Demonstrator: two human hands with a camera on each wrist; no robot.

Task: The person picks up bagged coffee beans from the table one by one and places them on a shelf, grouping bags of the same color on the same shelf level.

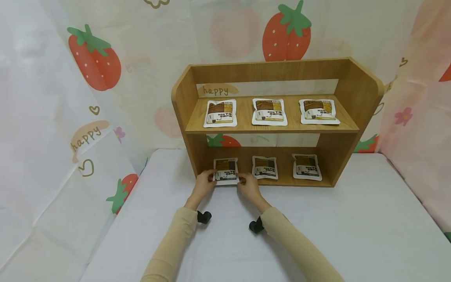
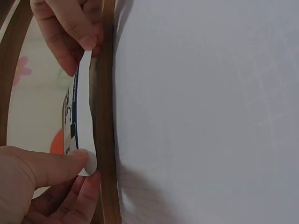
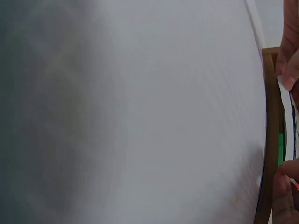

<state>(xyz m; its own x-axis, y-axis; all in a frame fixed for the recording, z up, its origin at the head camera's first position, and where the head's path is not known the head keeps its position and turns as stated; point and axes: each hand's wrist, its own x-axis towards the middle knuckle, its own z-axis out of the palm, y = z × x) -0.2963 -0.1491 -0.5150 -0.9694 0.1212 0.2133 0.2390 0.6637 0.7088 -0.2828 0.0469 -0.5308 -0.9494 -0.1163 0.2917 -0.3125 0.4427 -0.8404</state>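
A white-edged snack pouch (image 1: 226, 171) with a brown printed front lies at the left of the wooden shelf's lower board. My left hand (image 1: 205, 182) pinches its left front corner between thumb and fingers. The opposite corner is held by my right hand (image 1: 249, 187). Seen from the left wrist, the pouch's white front edge (image 2: 85, 112) runs between the left hand (image 2: 51, 186) and the right hand (image 2: 72, 28), close over the board's edge. From the right wrist only part of the pouch (image 3: 288, 123) shows at the far right.
A two-tier wooden shelf (image 1: 271, 130) stands on a white-covered table (image 1: 370, 219). Two like pouches (image 1: 265, 167) lie to the right on the lower board. Three more (image 1: 269, 112) sit in a row on the upper board. Strawberry-printed cloth (image 1: 158, 58) hangs behind.
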